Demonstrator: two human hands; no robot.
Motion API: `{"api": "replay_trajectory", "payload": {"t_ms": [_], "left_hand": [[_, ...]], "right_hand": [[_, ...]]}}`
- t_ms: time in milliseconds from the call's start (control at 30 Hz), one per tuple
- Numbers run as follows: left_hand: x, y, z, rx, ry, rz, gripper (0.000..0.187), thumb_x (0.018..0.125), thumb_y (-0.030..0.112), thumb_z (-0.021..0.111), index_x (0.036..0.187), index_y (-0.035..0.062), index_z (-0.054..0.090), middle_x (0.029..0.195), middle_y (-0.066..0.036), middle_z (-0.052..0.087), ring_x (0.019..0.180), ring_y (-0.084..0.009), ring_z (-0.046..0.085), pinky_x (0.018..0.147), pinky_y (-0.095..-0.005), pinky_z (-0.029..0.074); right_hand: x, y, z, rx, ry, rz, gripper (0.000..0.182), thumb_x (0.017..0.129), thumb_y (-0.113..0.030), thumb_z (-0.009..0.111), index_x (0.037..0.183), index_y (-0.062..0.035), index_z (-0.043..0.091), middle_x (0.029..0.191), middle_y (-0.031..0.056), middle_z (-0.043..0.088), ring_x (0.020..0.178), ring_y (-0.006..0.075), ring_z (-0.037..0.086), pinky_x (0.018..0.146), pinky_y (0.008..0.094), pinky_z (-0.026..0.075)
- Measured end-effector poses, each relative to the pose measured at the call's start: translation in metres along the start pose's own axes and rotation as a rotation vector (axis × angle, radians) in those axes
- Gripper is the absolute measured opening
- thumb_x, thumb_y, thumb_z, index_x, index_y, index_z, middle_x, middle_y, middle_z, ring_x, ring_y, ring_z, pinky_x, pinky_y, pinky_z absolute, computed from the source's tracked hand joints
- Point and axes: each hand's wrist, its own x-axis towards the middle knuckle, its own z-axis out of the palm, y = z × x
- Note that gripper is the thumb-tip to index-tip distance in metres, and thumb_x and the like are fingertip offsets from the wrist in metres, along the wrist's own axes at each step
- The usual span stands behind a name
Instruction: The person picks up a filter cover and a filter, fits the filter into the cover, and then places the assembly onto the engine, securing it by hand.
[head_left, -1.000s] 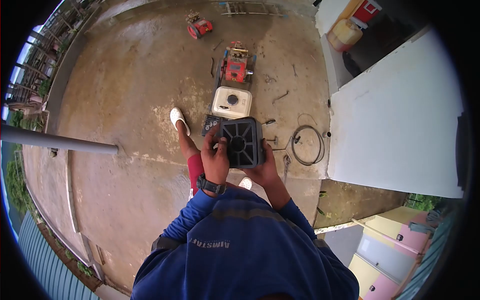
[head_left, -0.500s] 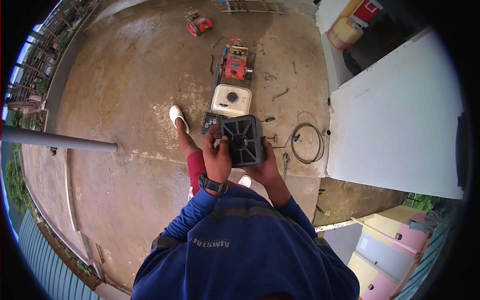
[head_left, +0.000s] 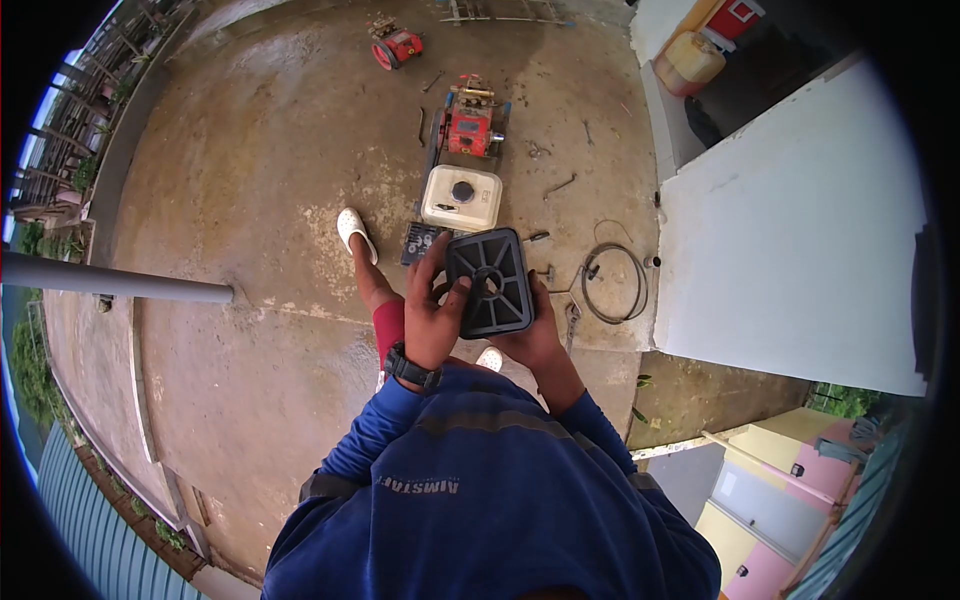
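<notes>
A black square plastic air filter housing (head_left: pixel 505 262), with ribs fanning out from a central hole, is held in front of my body. My right hand (head_left: pixel 535 335) grips its right side and lower edge from underneath. At the left edge, my left hand (head_left: pixel 432 315) is closed on it, thumb toward the ribbed face and fingers along the side. Just beyond stands an engine with a cream fuel tank (head_left: pixel 461 198) and black cap. Next to the tank lies a dark tool case (head_left: pixel 420 240), partly hidden behind the left fingers.
A red machine (head_left: pixel 470 130) adjoins the tank, and a smaller red machine (head_left: pixel 397 47) stands farther off. To the right lie a coiled black hose (head_left: pixel 641 290), an adjustable wrench (head_left: pixel 572 318) and several hand tools. A grey pole (head_left: pixel 130 282) crosses at left; a white wall (head_left: pixel 790 240) borders the right.
The housing has turned a little and shifted slightly right. My left hand has moved slightly left, its fingers straighter along the housing's edge. My right hand keeps its hold.
</notes>
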Motion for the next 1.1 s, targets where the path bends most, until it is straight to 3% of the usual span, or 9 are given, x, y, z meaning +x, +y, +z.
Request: {"api": "replay_trajectory", "payload": {"t_ms": [133,200,300,633,733,833,900,933,1100], "left_hand": [[-0.001,0.009,-0.005,0.075,-0.051,0.060,0.064,0.088,0.008,0.071,0.147,0.0096,0.048,0.140,-0.017,0.045,0.127,-0.0273,0.052,0.103,-0.0395,0.047],[-0.003,0.009,-0.004,0.243,-0.064,0.236,0.066,0.083,0.012,0.077,0.143,0.0101,0.052,0.142,-0.020,0.041,0.132,-0.0338,0.047,0.107,-0.0427,0.044],[-0.006,0.007,-0.005,0.376,-0.085,0.315,0.062,0.078,0.014,0.082,0.135,0.0116,0.060,0.145,-0.022,0.037,0.135,-0.0399,0.043,0.110,-0.0455,0.040],[-0.011,0.008,-0.008,0.486,-0.053,0.315,0.052,0.076,0.015,0.084,0.125,0.0135,0.067,0.147,-0.021,0.035,0.135,-0.0410,0.043,0.110,-0.0460,0.041],[-0.012,0.012,-0.011,0.477,-0.080,0.320,0.058,0.077,0.019,0.084,0.131,0.0114,0.062,0.147,-0.022,0.036,0.136,-0.0409,0.042,0.111,-0.0461,0.040],[-0.014,0.024,-0.013,0.438,-0.024,0.329,0.063,0.082,0.023,0.081,0.138,0.0086,0.055,0.146,-0.024,0.038,0.136,-0.0407,0.042,0.111,-0.0464,0.039],[-0.011,0.016,-0.017,0.336,-0.014,0.251,0.065,0.087,0.024,0.076,0.143,0.0068,0.049,0.144,-0.025,0.041,0.136,-0.0406,0.041,0.112,-0.0469,0.038],[-0.009,0.011,-0.017,0.304,0.014,0.252,0.056,0.090,0.022,0.073,0.140,0.0072,0.053,0.144,-0.024,0.042,0.135,-0.0395,0.042,0.111,-0.0468,0.037],[-0.006,0.010,-0.025,0.475,0.001,0.334,0.048,0.089,0.021,0.074,0.133,0.0074,0.061,0.145,-0.023,0.042,0.133,-0.0381,0.045,0.110,-0.0460,0.039]], "right_hand": [[0.001,0.001,0.002,-0.012,0.049,-0.002,0.073,0.100,-0.064,0.038,0.150,-0.0109,0.042,0.148,0.0115,0.051,0.135,0.0309,0.049,0.114,0.0518,0.037],[0.001,0.001,0.003,-0.028,0.042,0.008,0.074,0.100,-0.064,0.038,0.151,-0.0109,0.041,0.148,0.0118,0.051,0.135,0.0306,0.050,0.114,0.0515,0.038],[0.001,0.002,0.004,-0.025,0.000,0.021,0.075,0.099,-0.065,0.038,0.151,-0.0111,0.040,0.148,0.0128,0.050,0.135,0.0306,0.050,0.113,0.0512,0.039],[0.003,0.006,0.006,-0.003,-0.054,0.045,0.075,0.099,-0.064,0.040,0.152,-0.0112,0.039,0.148,0.0141,0.049,0.136,0.0314,0.049,0.114,0.0506,0.038],[0.005,0.009,0.001,-0.021,-0.006,0.034,0.074,0.099,-0.062,0.040,0.152,-0.0103,0.039,0.148,0.0145,0.049,0.136,0.0315,0.049,0.115,0.0512,0.037],[0.005,0.010,-0.001,0.075,-0.128,0.031,0.073,0.100,-0.061,0.040,0.152,-0.0093,0.039,0.148,0.0151,0.049,0.136,0.0321,0.049,0.115,0.0514,0.036],[0.005,0.009,0.006,-0.002,0.040,0.018,0.071,0.101,-0.060,0.039,0.151,-0.0089,0.040,0.147,0.0153,0.051,0.134,0.0314,0.050,0.115,0.0504,0.037],[0.005,0.010,0.010,-0.018,0.074,0.004,0.070,0.101,-0.058,0.040,0.151,-0.0086,0.041,0.145,0.0152,0.053,0.132,0.0306,0.053,0.114,0.0491,0.038],[0.002,0.012,0.002,-0.035,0.098,0.015,0.068,0.101,-0.056,0.043,0.150,-0.0078,0.041,0.142,0.0150,0.055,0.130,0.0298,0.055,0.112,0.0479,0.042]]}}
